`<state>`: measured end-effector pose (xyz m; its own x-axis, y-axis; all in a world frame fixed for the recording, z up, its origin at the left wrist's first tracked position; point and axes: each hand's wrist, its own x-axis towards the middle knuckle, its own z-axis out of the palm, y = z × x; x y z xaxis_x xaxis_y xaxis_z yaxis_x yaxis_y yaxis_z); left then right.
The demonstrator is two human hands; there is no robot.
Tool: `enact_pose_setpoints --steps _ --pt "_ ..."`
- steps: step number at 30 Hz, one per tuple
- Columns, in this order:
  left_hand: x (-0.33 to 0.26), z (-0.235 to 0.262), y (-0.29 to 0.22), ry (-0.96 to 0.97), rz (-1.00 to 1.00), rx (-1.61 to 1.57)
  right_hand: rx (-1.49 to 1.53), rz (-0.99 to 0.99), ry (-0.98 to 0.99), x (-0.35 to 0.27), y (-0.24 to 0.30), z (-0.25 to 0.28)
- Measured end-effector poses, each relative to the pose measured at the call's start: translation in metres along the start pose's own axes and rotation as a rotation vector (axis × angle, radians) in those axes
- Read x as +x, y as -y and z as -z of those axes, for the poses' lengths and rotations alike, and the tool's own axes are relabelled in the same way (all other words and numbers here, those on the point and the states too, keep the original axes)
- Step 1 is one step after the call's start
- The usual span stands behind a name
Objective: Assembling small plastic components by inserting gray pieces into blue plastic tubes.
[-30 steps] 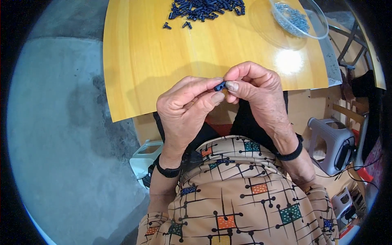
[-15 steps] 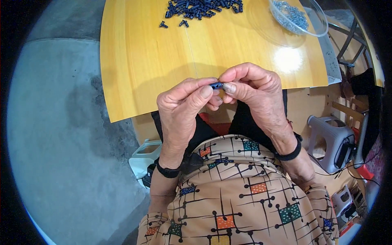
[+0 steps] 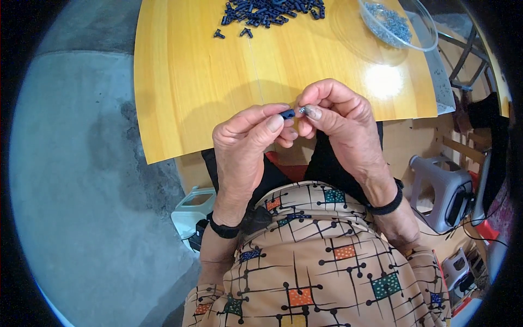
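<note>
My left hand (image 3: 245, 131) is closed, pinching a small dark blue plastic piece (image 3: 287, 114) between thumb and forefinger; a hole shows near its right end. Just to the right, my right hand (image 3: 340, 117) is closed with thumb and fingertips on a tiny silvery metal piece (image 3: 302, 110), too small to make out fully. A narrow gap separates the two pieces. Both hands are raised over the near edge of the yellow wooden table (image 3: 190, 103).
A pile of similar dark blue pieces (image 3: 267, 12) lies at the table's far side, with a few loose ones nearer. At the far right stands a clear plastic bowl (image 3: 430, 41) of small silvery metal parts. Plastic stools (image 3: 444, 191) flank me on the floor.
My right fingertips have drawn slightly away to the right from the blue piece, and the silvery metal piece now shows between them. My left hand has barely moved.
</note>
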<state>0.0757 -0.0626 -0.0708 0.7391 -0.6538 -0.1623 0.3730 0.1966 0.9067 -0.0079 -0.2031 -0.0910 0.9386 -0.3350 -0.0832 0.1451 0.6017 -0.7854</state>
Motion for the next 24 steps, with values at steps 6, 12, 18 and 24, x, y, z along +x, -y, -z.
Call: enact_pose_setpoints --steps 6,12,18,24 --pt "-0.0012 -0.0008 0.0001 0.014 -0.011 0.000 0.178 -0.061 0.012 -0.0002 0.0026 0.0026" --pt "-0.0031 -0.0017 0.0006 -0.006 -0.006 0.012 0.185 -0.052 0.031 -0.0008 0.0017 0.0024" --pt "-0.0034 -0.0024 -0.0017 -0.030 0.014 0.019 0.267 -0.108 0.050 -0.0013 0.0009 0.0025" --pt "-0.0016 -0.0004 0.0020 -0.020 -0.022 0.042 0.325 -0.132 0.054 -0.0013 0.0021 0.0052"
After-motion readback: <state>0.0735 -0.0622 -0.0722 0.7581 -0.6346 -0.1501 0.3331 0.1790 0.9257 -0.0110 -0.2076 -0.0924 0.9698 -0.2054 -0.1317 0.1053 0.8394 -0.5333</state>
